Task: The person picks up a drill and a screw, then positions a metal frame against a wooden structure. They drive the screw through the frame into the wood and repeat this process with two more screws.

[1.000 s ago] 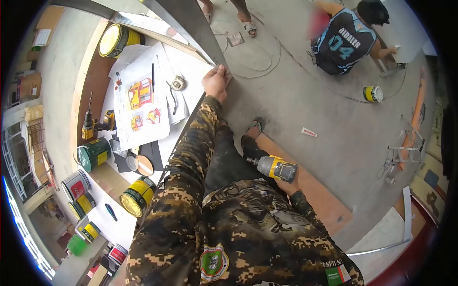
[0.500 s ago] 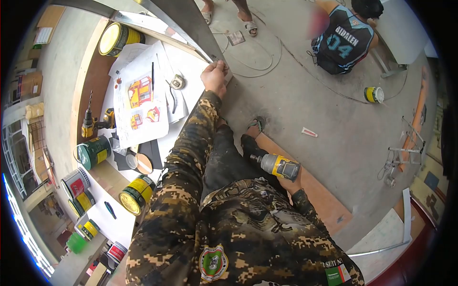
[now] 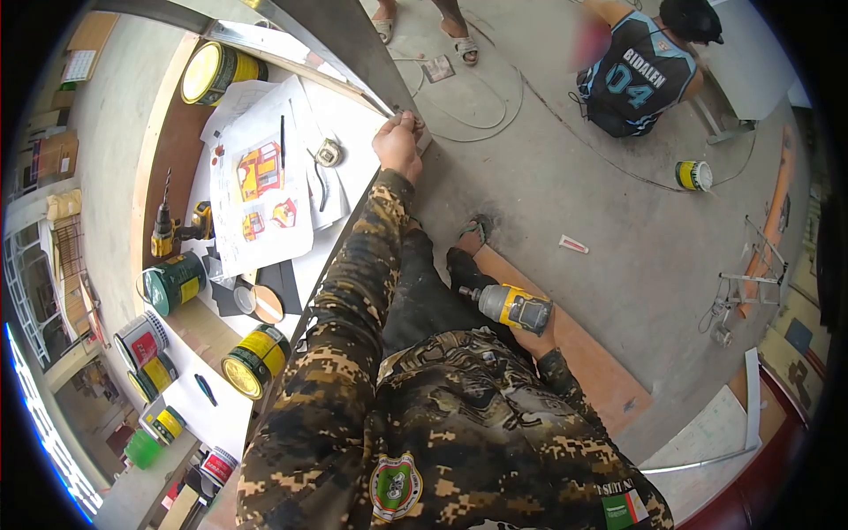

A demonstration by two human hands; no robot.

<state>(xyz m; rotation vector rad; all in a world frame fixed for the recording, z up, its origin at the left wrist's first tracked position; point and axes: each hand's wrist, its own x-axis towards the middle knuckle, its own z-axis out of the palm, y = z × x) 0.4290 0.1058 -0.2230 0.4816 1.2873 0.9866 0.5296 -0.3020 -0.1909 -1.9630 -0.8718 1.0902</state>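
Left hand (image 3: 397, 146), upper centre: fingers clenched on the end of a metal bar (image 3: 340, 40) at the surface (image 3: 353, 132) edge, barely shifted. Right hand hidden; its grip unreadable (yellow drill (image 3: 515, 308) sits centre-right, nudged slightly).

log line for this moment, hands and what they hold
left hand: pinching metal bar end at table edge | right hand: hidden, yellow drill at hip | tape measure near left hand
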